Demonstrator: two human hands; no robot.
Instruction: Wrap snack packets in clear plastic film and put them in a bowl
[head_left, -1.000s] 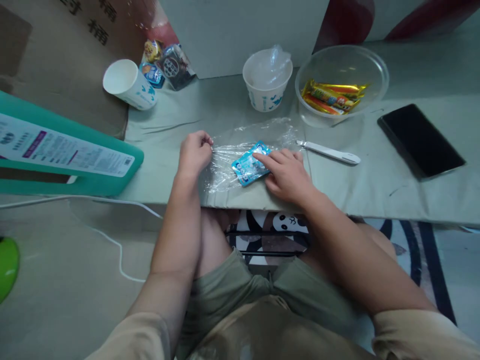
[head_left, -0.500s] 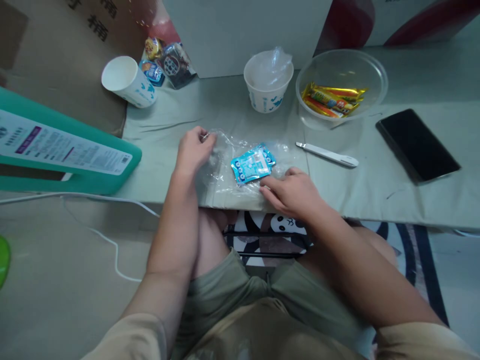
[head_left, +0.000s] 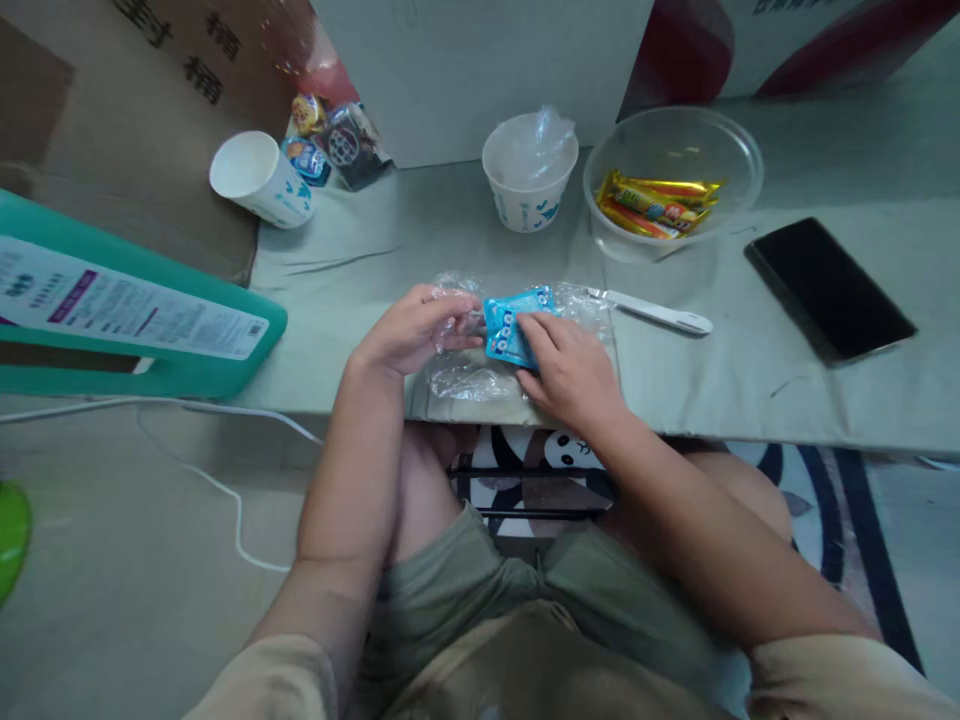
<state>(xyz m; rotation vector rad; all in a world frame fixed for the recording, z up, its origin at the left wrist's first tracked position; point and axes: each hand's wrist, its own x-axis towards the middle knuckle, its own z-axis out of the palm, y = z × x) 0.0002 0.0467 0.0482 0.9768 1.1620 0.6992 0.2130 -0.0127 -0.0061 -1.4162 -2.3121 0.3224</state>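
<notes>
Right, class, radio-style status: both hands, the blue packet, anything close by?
Left hand gripping clear plastic wrap. Right hand pressing on blue packet, packet over the wrap. White tool lying just right of it, not touching the hands.

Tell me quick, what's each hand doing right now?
Left hand: closed, pinching the clear plastic wrap.
Right hand: fingers pressing on the blue packet; a full grip cannot be told.
</notes>
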